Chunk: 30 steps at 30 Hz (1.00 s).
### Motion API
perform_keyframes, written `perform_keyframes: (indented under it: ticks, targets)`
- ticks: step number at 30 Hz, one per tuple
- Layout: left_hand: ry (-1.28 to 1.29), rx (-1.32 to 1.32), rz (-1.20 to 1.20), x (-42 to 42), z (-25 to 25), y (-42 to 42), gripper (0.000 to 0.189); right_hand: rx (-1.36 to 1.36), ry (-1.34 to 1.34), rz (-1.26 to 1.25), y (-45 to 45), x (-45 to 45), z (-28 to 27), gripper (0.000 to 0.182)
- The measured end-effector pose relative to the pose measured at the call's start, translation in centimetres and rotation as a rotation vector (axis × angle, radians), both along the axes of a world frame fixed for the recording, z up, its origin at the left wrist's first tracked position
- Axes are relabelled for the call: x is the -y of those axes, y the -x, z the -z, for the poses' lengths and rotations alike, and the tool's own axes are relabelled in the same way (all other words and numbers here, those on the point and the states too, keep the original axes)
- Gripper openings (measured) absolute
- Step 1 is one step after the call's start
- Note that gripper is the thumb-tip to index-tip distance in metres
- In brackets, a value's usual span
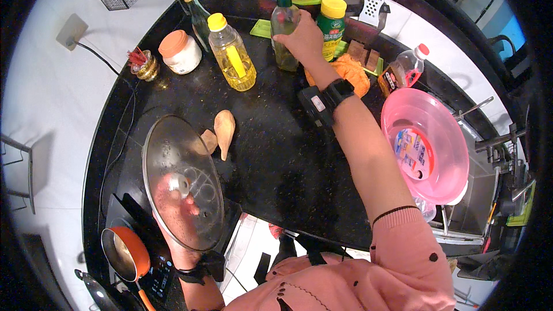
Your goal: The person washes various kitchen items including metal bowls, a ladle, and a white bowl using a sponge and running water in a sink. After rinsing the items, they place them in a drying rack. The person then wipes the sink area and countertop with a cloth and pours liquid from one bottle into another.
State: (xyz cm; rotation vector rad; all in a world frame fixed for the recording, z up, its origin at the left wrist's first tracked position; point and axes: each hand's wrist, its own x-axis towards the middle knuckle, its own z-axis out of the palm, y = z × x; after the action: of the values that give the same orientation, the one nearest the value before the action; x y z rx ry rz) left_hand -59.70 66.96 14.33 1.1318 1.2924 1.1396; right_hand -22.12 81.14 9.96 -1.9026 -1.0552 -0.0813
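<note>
My left hand (176, 207) is behind a round glass lid (185, 147) with a metal rim, seen through the glass near the knob and holding the lid tilted above the counter's left part. At the back of the counter, my right hand (304, 36) grips a green-capped glass bottle (285, 54) around its upper body. To its right stands a green container with a yellow lid (332, 26); further left is a bottle of yellow oil (235, 62). Two peeled root vegetable pieces, a long one (224, 129) and a shorter one (209, 141), lie just right of the lid.
A pink plastic basin (449, 151) sits at the right by the sink (479, 198). An orange cloth (352, 75) lies behind my right forearm. An orange saucepan (134, 246) rests at the lower left by the induction cooktop (160, 276). A white jar (183, 54) stands at the back left.
</note>
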Motion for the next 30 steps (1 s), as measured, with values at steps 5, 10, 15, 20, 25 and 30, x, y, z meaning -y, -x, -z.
perform_keyframes:
  ticks: [5,10,15,20,25,30]
  targets:
    - [0.058,-0.003,-0.017,0.4,-0.1,-0.2,0.046,-0.054,0.047,-0.022,0.0,-0.8,-0.1,0.075]
    - [0.055,0.035,0.024,0.2,0.0,-0.6,0.043,-0.012,-0.019,-0.056,-0.9,-0.1,2.0,0.084]
    - [0.055,0.075,0.089,0.0,0.4,-1.5,0.042,-0.117,0.083,-0.253,4.2,6.2,2.3,0.067]
    - [0.118,0.222,0.186,-0.5,1.0,-2.4,0.045,-0.006,-0.122,-0.154,2.4,5.8,2.7,0.057]
    - [0.203,0.359,0.146,0.3,0.9,-1.8,0.045,0.370,-0.410,-0.030,1.5,1.5,-5.2,0.052]
    - [0.243,0.473,0.113,0.8,1.4,0.0,0.047,0.423,-0.041,-0.094,-0.1,-0.8,-7.4,0.047]
